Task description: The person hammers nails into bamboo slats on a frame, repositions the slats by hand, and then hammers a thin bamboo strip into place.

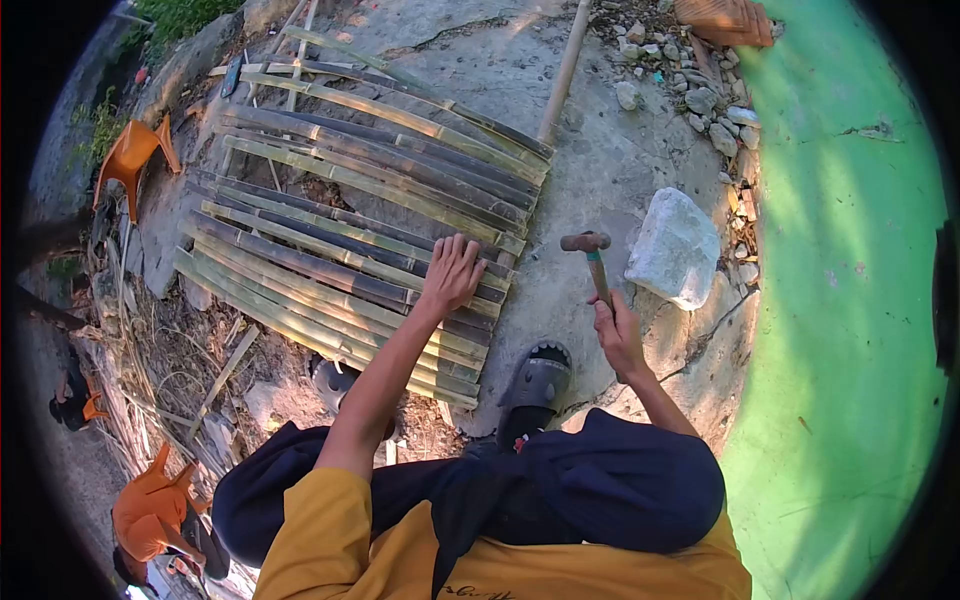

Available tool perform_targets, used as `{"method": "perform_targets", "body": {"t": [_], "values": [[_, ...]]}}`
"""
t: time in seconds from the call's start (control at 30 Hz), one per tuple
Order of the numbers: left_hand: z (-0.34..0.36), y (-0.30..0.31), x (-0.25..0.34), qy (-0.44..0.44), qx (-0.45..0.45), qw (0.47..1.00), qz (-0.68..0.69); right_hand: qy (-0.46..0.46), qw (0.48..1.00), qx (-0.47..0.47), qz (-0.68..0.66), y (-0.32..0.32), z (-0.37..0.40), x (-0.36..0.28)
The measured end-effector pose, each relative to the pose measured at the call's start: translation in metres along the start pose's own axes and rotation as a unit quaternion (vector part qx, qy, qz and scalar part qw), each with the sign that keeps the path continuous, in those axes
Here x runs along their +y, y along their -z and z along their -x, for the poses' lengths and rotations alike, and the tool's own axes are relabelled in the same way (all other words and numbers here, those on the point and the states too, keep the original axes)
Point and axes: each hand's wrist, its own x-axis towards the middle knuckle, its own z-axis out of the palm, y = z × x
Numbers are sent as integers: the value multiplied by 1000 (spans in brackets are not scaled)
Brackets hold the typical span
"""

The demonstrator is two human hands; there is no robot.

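Observation:
My left hand (453, 272) lies palm down near the right ends of a row of split bamboo slats (370, 180), its fingers bent over one slat. Whatever is beneath the palm is hidden. In my right hand (620, 338) is a hammer (596, 262), gripped by its handle with the rusty head up, just right of the slats' ends. The slats lie side by side across crosspieces, with gaps between some of them. Some are dark, others yellow-green.
A large pale stone block (677, 250) sits right of the hammer. Rubble (705, 100) borders a green surface (840, 300). A pole (566, 70) lies beyond the slats. An orange chair (135, 160) stands left; a person in orange (150, 515) is at lower left. My sandal (537, 380) is close by.

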Motion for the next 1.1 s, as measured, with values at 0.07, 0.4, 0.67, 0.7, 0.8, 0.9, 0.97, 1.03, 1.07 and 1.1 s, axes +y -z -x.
{"method": "perform_targets", "body": {"t": [0.07,0.4,0.67,0.7,0.8,0.9,0.97,1.03,1.07,1.1], "values": [[5,13,-21,1,11,999,37,1,1000,-8,16,17,-22,-48],[-29,26,-31,-159,-47,981,102,7,989,64,-133,58,-116,-236],[-65,15,-54,-354,-120,917,141,-19,930,261,-258,-56,-93,-196],[-64,12,-56,-389,-131,899,153,-32,919,305,-248,-74,-82,-184],[-66,9,-62,-385,-171,890,172,-83,890,409,-183,-128,-46,-137],[-51,7,-60,-335,-137,916,175,-154,868,470,-57,-191,-10,-79],[-41,2,-56,-264,-124,937,191,-178,876,448,-35,-230,8,-50],[-26,-5,-55,-191,-118,952,207,-209,881,424,-16,-255,20,-43],[-27,-8,-57,-202,-86,957,189,-192,886,421,17,-263,22,-39],[-29,-11,-58,-213,-54,960,172,-176,890,417,50,-269,22,-39]]}}
